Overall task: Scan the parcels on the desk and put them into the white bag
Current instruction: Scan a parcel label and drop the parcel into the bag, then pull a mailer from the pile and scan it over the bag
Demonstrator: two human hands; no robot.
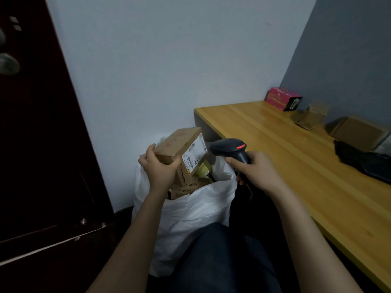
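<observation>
As the bag (190, 212) gapes at six o'clock, the left hand (157, 168) grips a box (177, 145) above it, label (193, 154) facing three o'clock for the scanner (230, 148) clasped in the right hand (254, 172); more parcels (359, 133) wait on the desk (275, 149) at two o'clock.

a dark red door (42, 144) with a round metal knob (8, 64) stands at left beside the pale wall (158, 60). a pink box (282, 98) sits far right, a black object (364, 161) nearer.
</observation>
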